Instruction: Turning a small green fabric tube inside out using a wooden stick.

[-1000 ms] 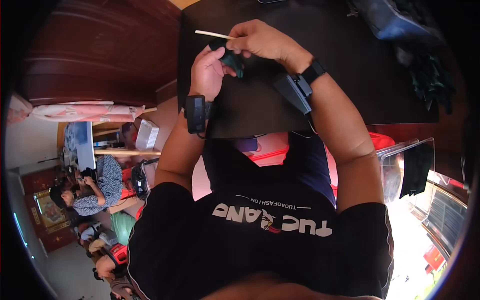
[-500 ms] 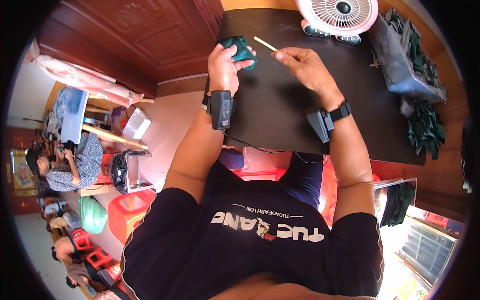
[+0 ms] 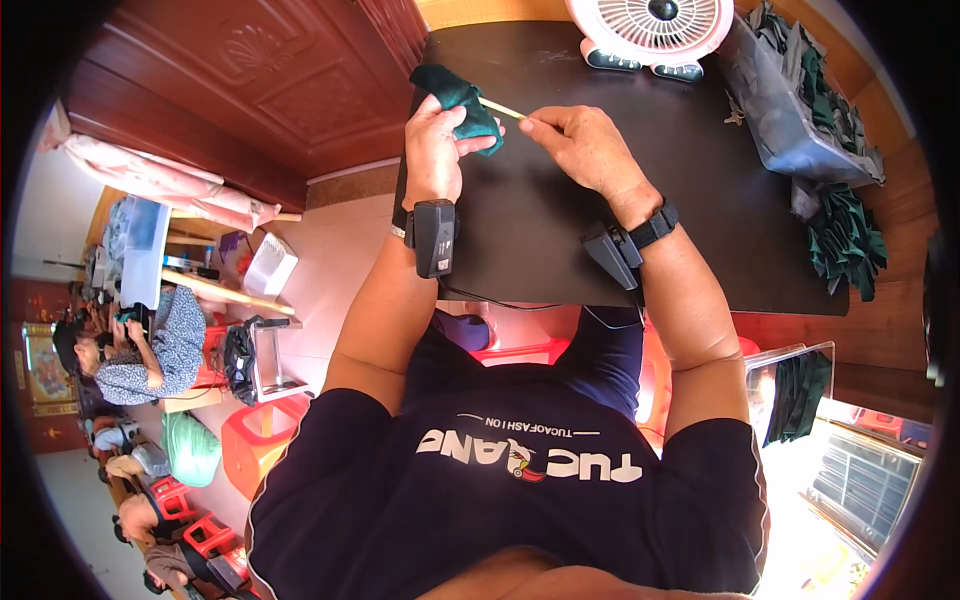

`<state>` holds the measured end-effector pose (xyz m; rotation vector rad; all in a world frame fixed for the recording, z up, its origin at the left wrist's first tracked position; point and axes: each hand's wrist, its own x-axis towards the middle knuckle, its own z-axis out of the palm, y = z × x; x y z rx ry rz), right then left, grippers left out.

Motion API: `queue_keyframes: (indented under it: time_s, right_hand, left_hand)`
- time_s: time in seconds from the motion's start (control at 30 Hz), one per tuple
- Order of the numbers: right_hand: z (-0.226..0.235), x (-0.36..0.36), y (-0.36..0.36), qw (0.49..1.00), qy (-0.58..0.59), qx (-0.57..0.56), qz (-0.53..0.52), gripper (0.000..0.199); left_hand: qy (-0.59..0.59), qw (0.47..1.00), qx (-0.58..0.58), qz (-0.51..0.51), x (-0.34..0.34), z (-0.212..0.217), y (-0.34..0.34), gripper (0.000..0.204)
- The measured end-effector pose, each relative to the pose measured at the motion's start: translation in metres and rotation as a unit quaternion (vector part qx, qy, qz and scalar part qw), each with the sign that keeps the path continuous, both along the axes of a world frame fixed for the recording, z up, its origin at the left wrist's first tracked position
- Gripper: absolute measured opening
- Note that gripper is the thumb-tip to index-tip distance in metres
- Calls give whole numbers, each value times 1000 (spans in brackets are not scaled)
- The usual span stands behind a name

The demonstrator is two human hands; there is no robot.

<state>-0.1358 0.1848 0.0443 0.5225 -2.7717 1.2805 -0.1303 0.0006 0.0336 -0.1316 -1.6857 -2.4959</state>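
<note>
Two hands meet over the black tabletop in my head view. The left hand is closed around a small dark green fabric piece, held above the table's left edge — the right hand pinches a thin pale wooden stick whose tip enters the fabric. A white-and-pink fan stands behind.

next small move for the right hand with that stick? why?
Probably push the thin wooden stick a little further into the dark green cloth piece. The right hand pinches the stick's near end, its far end already meets the cloth, and the left hand grips the cloth above the black table, bracing it.
</note>
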Motion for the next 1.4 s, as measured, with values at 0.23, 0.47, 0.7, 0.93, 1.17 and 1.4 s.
queue_keyframes:
  time_s: [0.23,0.47,0.7,0.93,1.17,1.4]
  right_hand:
    - [9,6,-4,1000,-8,13,-5,28]
    - [-16,-4,-9,981,-1,-192,16,26]
    - [-1,-3,8,996,-18,-3,92,42]
    - [-13,-12,9,984,-90,-130,80,13]
    - [-17,-1,-8,962,-55,-256,82,12]
    - [-3,0,-1,965,-23,-261,18,11]
  left_hand:
    - [-12,997,-50,-49,2,-1,3,24]
    - [-37,979,-147,-138,12,-7,22,42]
    - [-36,994,-88,-44,7,3,2,43]
    - [-40,999,-28,-3,4,4,3,39]
    - [-11,994,-85,-65,9,-13,17,33]
    - [29,995,-90,-23,11,2,7,50]
